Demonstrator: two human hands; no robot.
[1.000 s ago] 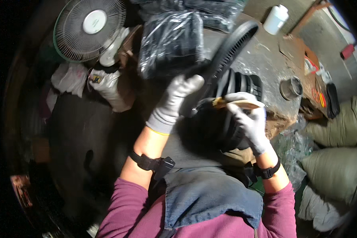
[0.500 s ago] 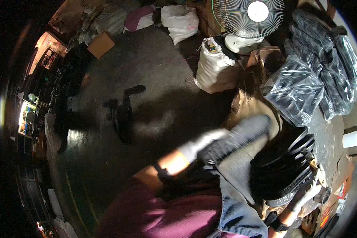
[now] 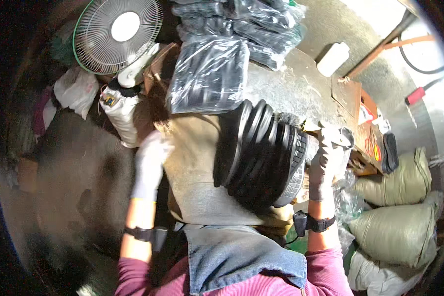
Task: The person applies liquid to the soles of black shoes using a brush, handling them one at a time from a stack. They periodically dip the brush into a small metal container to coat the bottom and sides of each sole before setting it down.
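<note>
My left hand (image 3: 152, 155), in a white glove, is beside the left edge of the tan cloth (image 3: 192, 163) over my lap. Motion smears its fingers, and no sole shows in it. My right hand (image 3: 326, 158), also gloved, is right of a leaning stack of black rubber shoe soles (image 3: 261, 153). Its fingers are closed around what looks like the handle of a small brush, whose fuzzy grey bristles (image 3: 288, 118) stick out over the stack. A dark round cup (image 3: 346, 137) is right beside that hand.
Clear plastic bags of black soles (image 3: 209, 74) lie beyond the stack. A fan (image 3: 118, 37) and a white sack (image 3: 121, 116) stand at the far left. There is a white bottle (image 3: 333, 59) at the far right; stuffed sacks (image 3: 394, 232) lie at the right.
The view has swung right. A black sole that was in my left hand is out of it now, and that hand has moved to the lap's left edge. My right hand stays by the stack.
</note>
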